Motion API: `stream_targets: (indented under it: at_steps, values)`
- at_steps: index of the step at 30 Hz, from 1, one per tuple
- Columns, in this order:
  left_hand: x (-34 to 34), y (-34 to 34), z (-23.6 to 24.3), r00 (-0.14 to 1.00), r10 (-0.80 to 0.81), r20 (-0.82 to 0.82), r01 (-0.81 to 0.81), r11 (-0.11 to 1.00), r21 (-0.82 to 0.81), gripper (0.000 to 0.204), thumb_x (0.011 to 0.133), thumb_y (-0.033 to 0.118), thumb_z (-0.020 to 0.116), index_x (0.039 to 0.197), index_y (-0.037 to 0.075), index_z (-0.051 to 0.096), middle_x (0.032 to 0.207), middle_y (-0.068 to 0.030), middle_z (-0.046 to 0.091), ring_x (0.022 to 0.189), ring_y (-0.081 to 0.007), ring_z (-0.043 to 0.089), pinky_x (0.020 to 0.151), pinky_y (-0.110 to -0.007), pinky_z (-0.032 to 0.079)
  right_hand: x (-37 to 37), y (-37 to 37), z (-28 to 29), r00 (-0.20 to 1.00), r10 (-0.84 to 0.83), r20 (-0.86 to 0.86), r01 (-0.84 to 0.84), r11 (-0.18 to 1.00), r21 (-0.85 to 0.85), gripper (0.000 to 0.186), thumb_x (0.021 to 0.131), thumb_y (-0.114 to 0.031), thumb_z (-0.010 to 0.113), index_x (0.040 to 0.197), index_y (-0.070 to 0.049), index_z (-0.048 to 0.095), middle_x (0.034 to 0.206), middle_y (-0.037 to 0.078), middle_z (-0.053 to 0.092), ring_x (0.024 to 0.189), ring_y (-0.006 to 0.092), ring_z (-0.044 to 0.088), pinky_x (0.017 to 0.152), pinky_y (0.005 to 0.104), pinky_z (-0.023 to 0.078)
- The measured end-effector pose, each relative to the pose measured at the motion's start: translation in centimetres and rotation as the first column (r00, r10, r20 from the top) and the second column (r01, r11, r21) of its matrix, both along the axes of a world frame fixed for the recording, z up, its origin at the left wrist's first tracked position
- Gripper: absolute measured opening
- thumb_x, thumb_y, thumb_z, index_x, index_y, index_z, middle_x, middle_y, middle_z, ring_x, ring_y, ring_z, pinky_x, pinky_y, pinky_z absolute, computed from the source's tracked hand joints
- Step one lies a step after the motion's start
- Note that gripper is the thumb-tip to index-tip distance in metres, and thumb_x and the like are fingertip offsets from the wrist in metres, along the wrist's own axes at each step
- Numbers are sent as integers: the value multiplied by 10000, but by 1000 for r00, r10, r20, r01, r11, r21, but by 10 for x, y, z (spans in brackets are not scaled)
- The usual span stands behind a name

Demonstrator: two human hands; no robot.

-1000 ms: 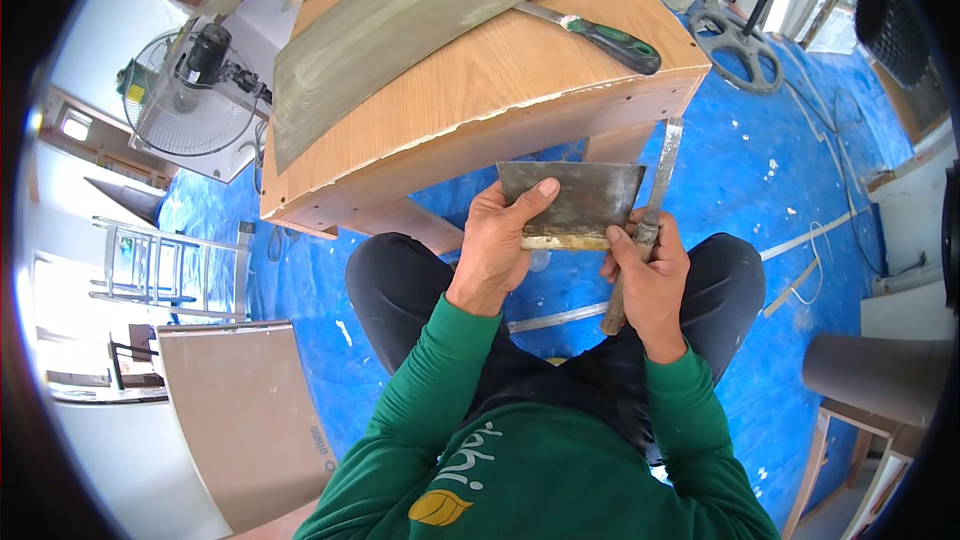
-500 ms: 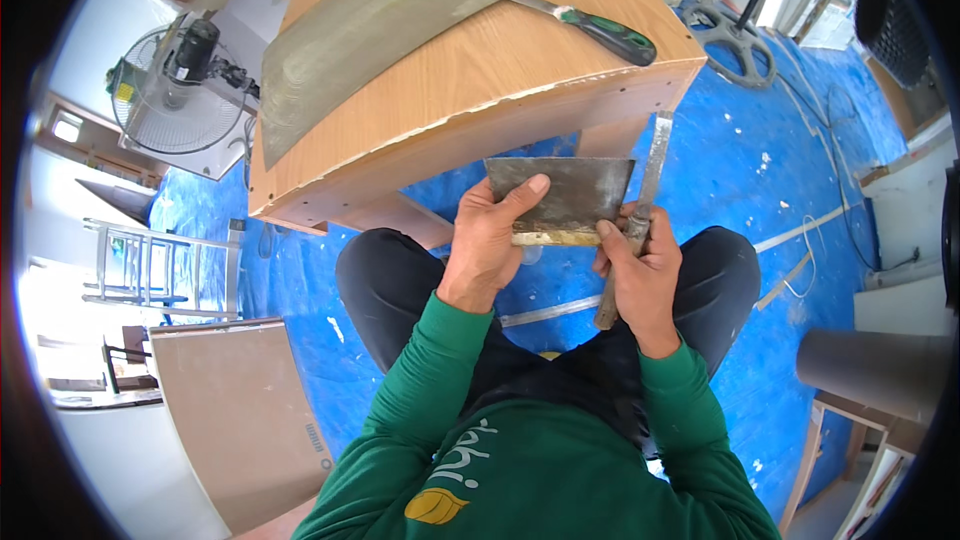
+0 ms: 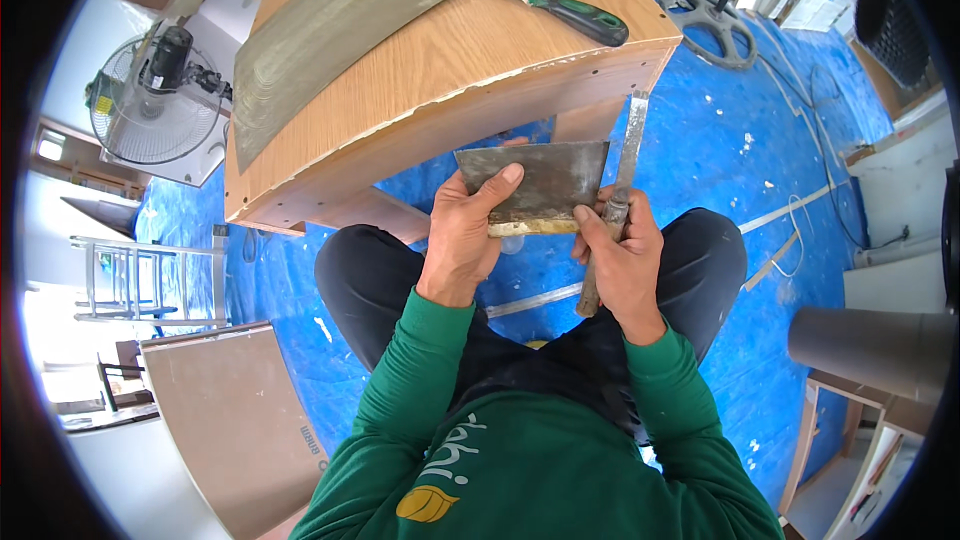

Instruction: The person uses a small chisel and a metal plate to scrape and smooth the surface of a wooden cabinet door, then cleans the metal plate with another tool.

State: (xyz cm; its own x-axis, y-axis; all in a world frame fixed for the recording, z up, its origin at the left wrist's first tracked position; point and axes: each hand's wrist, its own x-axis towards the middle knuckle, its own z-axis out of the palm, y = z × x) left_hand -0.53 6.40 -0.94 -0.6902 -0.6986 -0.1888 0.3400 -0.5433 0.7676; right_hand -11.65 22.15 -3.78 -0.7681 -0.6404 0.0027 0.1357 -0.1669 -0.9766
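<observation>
Gripping 1 broad scraper [image 3: 550, 180] are the hands [image 3: 458, 242], the right [image 3: 626, 262] also 1 handled blade [image 3: 617, 204].

Bench [image 3: 430, 70]: bare strip along front edge, 1 clear lane in from left corner. Curved sheet [image 3: 340, 35] blocks behind it; green-black-handled tool [image 3: 578, 18] narrows it near right corner. Off the front edge, left hand [image 3: 465, 240], right hand [image 3: 622, 260] and broad blade [image 3: 555, 180] block the middle. Long bar tool [image 3: 632, 145] points toward right corner; gap to edge hard to judge.
</observation>
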Motion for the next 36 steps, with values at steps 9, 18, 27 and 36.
stream_targets:
  at_steps: [9,18,27,36]
  values:
    - [7,-1,-5,999,-40,26,40,999,-20,358,1045,75,794,1378,-41,730,1274,-157,800,1133,-243,781,1009,-412,640,0,1,4,1000,15,11,-15,1000,21,242,1062,-68,777,1228,-18,607,834,31,681,669,93,677,557,269,513]
    - [23,32,10,946,-313,89,312,796,-519,528,979,-60,789,1497,11,716,1603,-152,647,1463,-268,624,1207,-434,524,-10,-1,6,990,23,140,-15,998,-58,245,1096,-72,714,1315,-10,623,1065,69,733,753,137,754,558,265,567]
    - [33,53,10,941,310,134,166,-79,-983,802,723,-167,715,1431,200,795,1650,-239,564,1571,-559,456,1231,-588,483,-10,14,25,981,83,178,-55,987,-154,274,1125,-129,692,1364,-26,607,1119,111,790,738,137,735,555,278,576]
    - [44,45,22,880,472,60,178,-211,-961,813,744,-139,749,1500,160,736,1773,-285,360,1627,-621,302,1281,-671,376,9,34,47,972,223,80,-219,974,-55,397,987,4,818,1341,-38,644,1151,92,792,764,106,714,582,281,573]
